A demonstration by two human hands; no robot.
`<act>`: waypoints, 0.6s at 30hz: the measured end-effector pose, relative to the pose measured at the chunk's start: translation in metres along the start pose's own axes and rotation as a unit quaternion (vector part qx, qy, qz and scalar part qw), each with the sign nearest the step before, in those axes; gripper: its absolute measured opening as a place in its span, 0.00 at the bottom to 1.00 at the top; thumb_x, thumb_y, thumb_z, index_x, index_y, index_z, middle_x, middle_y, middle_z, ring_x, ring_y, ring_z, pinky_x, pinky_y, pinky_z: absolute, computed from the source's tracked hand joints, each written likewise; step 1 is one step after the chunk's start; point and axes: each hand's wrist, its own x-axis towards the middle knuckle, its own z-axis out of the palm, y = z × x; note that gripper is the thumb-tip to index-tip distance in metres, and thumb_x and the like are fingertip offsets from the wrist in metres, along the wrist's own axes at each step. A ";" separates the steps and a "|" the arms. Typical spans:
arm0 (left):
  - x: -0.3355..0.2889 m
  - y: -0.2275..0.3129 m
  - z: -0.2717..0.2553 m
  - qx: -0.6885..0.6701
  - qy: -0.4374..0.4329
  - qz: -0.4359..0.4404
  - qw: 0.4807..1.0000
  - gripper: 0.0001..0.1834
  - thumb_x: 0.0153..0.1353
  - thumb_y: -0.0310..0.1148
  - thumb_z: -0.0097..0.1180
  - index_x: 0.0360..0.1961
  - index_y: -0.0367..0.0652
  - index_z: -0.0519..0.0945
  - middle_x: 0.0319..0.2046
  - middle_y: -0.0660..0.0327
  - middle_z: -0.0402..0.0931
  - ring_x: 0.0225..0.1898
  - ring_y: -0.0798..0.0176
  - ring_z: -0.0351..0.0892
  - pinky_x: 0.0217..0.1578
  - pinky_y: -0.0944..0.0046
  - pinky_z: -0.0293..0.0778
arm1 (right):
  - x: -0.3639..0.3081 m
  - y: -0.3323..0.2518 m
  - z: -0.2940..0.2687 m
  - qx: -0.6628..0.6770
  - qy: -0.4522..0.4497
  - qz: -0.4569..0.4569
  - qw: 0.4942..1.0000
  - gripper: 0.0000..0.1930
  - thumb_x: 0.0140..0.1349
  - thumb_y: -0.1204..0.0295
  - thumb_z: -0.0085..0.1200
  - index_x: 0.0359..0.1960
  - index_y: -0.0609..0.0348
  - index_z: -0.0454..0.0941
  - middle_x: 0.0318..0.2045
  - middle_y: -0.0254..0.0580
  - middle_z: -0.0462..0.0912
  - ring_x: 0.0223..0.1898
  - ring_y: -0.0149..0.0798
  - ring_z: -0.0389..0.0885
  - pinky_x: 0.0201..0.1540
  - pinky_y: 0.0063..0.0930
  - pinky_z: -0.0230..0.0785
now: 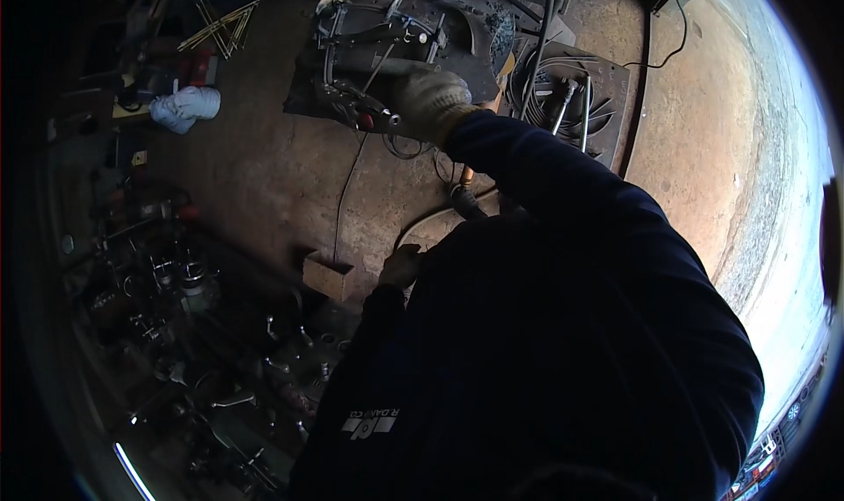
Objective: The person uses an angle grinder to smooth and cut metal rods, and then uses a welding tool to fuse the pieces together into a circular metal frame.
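Observation:
My right hand, in a pale work glove, reaches over the near edge of a dark work table. It rests beside a metal frame of thin bent rods and a dark bar. Its fingertips are in shadow, so any grip is hidden. Low beside my body is my left hand, which looks bare. A hose curves down to it; whether the fingers hold that hose is too dark to make out. Just left of this hand an open cardboard box sits on the floor.
Coiled cable and a chromed bar lie on a plate at the right. Loose metal parts crowd the lower left. A light blue cloth and thin yellowish rods are at the upper left. A cord crosses the floor.

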 end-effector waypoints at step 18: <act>0.006 -0.006 -0.071 -0.071 0.053 0.173 0.981 0.26 0.65 0.48 0.57 0.58 0.42 0.79 0.56 0.51 0.79 0.59 0.50 0.79 0.59 0.55 0.72 | -0.066 -0.037 -0.014 0.115 -0.081 0.231 0.963 0.17 0.68 0.58 0.51 0.46 0.56 0.81 0.38 0.49 0.87 0.41 0.50 0.87 0.43 0.43 0.79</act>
